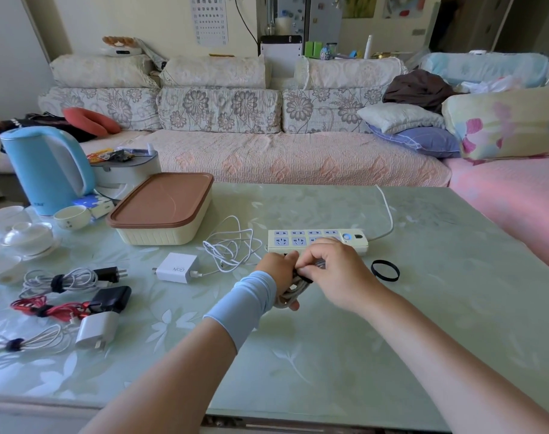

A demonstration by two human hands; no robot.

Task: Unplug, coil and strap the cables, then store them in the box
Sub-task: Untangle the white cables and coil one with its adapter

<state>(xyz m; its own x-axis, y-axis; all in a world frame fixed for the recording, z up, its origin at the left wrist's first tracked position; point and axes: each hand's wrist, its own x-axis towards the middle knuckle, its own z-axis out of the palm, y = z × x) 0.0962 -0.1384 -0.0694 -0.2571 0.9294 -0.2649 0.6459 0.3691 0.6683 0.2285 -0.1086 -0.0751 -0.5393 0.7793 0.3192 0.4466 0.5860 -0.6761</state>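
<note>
My left hand (279, 274) grips a coiled grey-white cable (293, 292) just in front of the power strip (317, 241). My right hand (335, 270) pinches a dark strap at the top of that coil. A black strap ring (385, 270) lies on the table to the right. A loose white cable (232, 245) runs to a white charger (177, 267) at the left. The cream box with a brown lid (162, 211) stands shut behind them. Three strapped cable bundles with chargers (76, 296) lie at the far left.
A blue kettle (46, 170), white cups and bowls (29, 233) crowd the table's left end. The power strip's own white cord (389, 214) runs off the far edge. A sofa with cushions lies beyond the glass table (329, 355).
</note>
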